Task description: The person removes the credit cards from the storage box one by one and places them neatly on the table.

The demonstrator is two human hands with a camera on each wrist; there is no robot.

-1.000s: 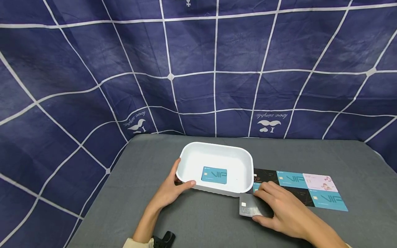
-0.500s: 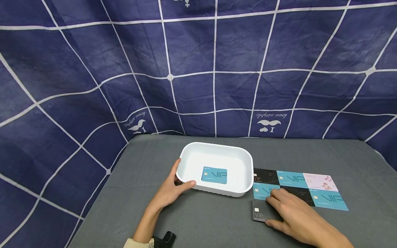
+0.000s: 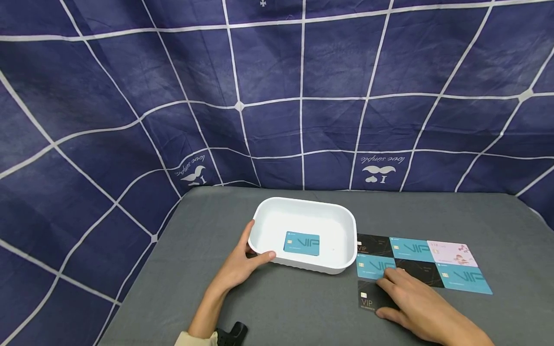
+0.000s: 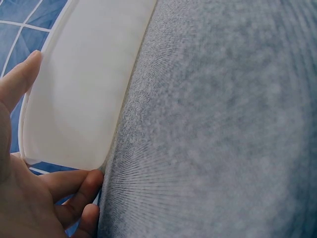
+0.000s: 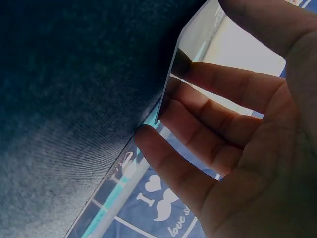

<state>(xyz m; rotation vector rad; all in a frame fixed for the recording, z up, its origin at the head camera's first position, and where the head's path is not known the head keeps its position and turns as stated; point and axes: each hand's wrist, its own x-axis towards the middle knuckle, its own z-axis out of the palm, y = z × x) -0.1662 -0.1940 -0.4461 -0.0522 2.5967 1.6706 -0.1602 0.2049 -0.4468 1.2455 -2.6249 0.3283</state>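
My left hand (image 3: 237,266) grips the near left corner of a white plastic tray (image 3: 259,216). In the left wrist view its thumb lies against the tray's rim (image 4: 26,119), with the other fingers curled at the corner. A blue VIP card (image 3: 301,243) lies flat inside. To the right, my right hand (image 3: 415,305) holds a black VIP card (image 3: 368,297) by its edges, just in front of another blue card (image 3: 372,265). The right wrist view has this held card (image 5: 198,37) tilted off the cloth between thumb and fingers.
Beside the tray several cards lie edge to edge in two rows. They include a black card (image 3: 373,245), a pink card (image 3: 452,253) and a blue card (image 3: 463,278). Grey cloth (image 3: 311,307) covers the table, and a blue curtain (image 3: 329,125) hangs behind.
The right hand has carried the black card from the tray's near right corner rightward and towards me, uncovering the blue card in the near row. My left hand keeps its place.
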